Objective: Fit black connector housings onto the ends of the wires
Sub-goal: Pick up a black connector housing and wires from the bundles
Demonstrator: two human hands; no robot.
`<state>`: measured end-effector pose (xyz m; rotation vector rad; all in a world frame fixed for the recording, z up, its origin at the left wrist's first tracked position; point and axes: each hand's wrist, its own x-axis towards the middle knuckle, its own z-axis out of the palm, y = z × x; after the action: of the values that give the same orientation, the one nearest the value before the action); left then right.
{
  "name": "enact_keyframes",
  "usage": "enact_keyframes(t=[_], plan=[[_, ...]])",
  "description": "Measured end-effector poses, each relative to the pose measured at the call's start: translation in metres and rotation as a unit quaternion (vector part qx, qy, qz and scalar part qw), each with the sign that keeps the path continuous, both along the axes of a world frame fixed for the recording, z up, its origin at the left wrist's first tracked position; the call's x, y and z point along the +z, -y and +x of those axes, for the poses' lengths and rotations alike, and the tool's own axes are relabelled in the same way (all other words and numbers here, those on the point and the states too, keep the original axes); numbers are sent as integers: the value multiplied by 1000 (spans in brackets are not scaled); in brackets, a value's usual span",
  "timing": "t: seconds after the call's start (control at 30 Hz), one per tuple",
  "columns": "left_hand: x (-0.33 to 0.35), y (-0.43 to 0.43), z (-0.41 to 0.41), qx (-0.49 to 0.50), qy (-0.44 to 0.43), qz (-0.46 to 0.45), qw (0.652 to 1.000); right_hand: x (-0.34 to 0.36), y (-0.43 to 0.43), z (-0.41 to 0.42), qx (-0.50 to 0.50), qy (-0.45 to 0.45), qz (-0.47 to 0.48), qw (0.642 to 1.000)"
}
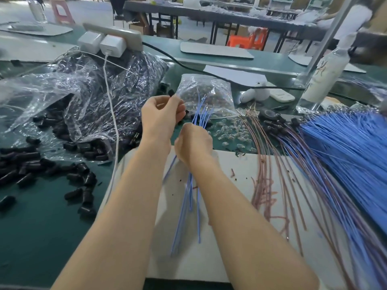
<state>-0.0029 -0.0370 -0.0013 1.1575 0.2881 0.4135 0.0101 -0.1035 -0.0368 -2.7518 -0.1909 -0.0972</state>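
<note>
My left hand [161, 114] is raised above the table and pinches a black connector housing [171, 93] at its fingertips; more black housings show under its palm. My right hand [193, 144], just below and to the right, grips a small bundle of blue wires [189, 193]. The wire tips [202, 114] fan upward beside the left hand, and the tails hang down over a white sheet [230, 185]. Several loose black housings [31, 164] lie scattered on the green table at the left.
A crumpled clear bag of black housings [100, 84] sits at the back left under a power strip [113, 38] with a white cable. A small clear bag [209, 95], clear parts, pink wires [266, 185], a large blue wire bundle [345, 147] and a bottle [322, 78] lie to the right.
</note>
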Motion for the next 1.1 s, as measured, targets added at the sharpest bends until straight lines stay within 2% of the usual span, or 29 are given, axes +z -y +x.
enact_keyframes(t=[0.07,0.13,0.2,0.3,0.37,0.5,0.6,0.63,0.67,0.77,0.83,0.9,1.0,1.1], plan=[[-2,4,0,-1,13,-10,1000,8,13,3,-31,-35,114,992],[-6,8,1,-10,16,-16,1000,20,35,6,-50,-47,256,964],[-10,13,1,-27,5,-11,1000,32,61,6,-62,-57,379,922],[-13,26,1,-94,-32,12,995,40,99,2,-60,-63,536,840],[-15,38,-2,-185,-65,4,981,39,116,-1,-62,-50,592,802],[-22,51,-13,-366,-86,8,927,20,124,-7,-86,-3,655,750],[-30,51,-17,-373,-53,72,923,12,124,-5,-109,39,704,701],[-32,50,-16,-350,-37,108,930,12,124,-4,-107,44,706,698],[-34,50,-14,-324,-22,148,934,11,123,-4,-99,42,690,716],[-38,52,-11,-258,12,256,931,2,114,-8,-41,-12,525,850],[-40,52,-10,-238,34,301,923,-5,109,-9,-26,-13,456,889],[-43,53,-9,-216,52,342,913,-4,109,-8,-52,45,455,888],[-46,51,-6,-127,59,380,914,-1,112,-8,-105,103,538,830],[-47,47,-5,-63,49,364,928,1,109,-10,-94,114,603,784]])
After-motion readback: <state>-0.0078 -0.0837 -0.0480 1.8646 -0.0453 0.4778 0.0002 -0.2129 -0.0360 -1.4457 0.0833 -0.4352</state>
